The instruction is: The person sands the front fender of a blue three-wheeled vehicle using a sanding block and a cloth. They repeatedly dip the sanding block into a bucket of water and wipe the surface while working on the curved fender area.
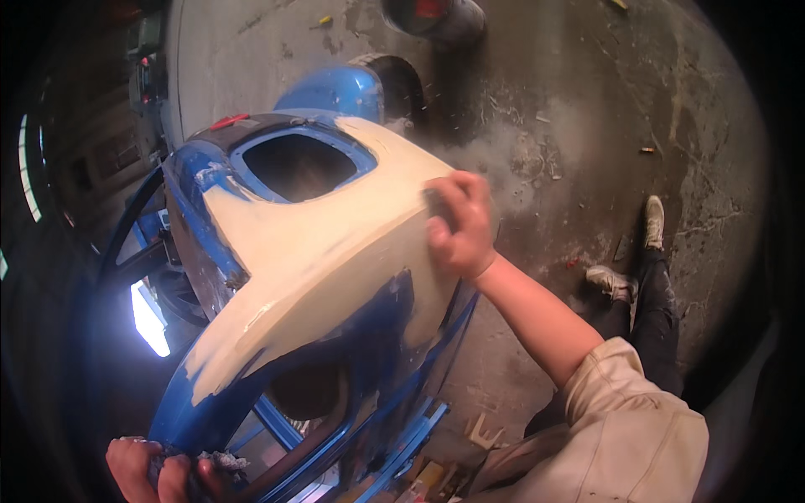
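A blue vehicle body panel (344, 352), coated over much of its top with cream filler (327, 243), fills the middle of the view. My right hand (461, 226) presses a small dark sanding block (438, 204) against the filler at the panel's right edge. My left hand (155, 469) grips the panel's lower blue rim at the bottom left, with a dusty grey scrap under the fingers. A dark opening (298, 166) with a blue frame sits near the panel's top.
Dusty concrete floor (587, 109) spreads to the right, strewn with small debris. My feet in pale shoes (625, 281) stand at the right. A blue fender over a wheel (344, 88) lies beyond the panel. A dark round container (436, 17) stands at the top.
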Demonstrator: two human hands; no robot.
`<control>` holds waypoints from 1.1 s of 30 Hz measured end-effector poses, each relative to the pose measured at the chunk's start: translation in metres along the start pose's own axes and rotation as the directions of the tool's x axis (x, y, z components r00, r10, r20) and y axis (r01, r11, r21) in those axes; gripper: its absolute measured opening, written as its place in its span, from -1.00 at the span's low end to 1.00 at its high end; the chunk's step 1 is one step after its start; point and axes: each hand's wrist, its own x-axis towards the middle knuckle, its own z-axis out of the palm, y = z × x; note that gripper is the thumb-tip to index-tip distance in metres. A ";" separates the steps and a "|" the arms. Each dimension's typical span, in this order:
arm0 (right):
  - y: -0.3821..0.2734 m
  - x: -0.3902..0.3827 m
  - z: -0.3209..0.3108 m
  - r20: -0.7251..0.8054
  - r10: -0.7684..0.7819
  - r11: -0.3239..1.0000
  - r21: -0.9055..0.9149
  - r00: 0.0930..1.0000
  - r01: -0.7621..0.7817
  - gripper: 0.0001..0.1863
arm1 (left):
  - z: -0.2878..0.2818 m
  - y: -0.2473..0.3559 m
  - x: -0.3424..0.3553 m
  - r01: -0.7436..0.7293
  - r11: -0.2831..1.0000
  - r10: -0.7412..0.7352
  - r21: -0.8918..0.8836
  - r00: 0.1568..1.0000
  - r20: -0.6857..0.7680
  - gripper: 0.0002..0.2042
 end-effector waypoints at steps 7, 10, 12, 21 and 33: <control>-0.031 0.008 0.011 0.029 -0.191 0.980 -0.052 0.981 0.192 -0.56 | -0.001 -0.005 0.023 -0.100 0.994 0.099 -0.047 0.994 -0.036 -0.79; -0.026 -0.031 -0.003 0.143 -0.204 0.978 -0.024 0.968 0.209 -0.56 | -0.012 0.013 -0.006 -0.131 0.989 0.134 -0.069 0.990 0.039 -0.78; -0.025 -0.021 -0.016 -0.023 0.079 0.995 -0.056 0.997 -0.080 -0.54 | -0.003 0.027 -0.025 -0.110 0.993 0.110 -0.047 0.994 0.008 -0.78; -0.019 -0.013 -0.017 -0.012 -0.036 0.999 0.016 0.999 0.036 -0.51 | -0.002 0.035 -0.012 -0.120 0.989 0.119 -0.083 0.993 -0.019 -0.81; -0.039 -0.001 -0.040 0.015 0.154 0.986 -0.065 0.988 -0.152 -0.48 | -0.015 0.040 0.000 -0.085 0.993 0.086 -0.078 0.996 0.010 -0.79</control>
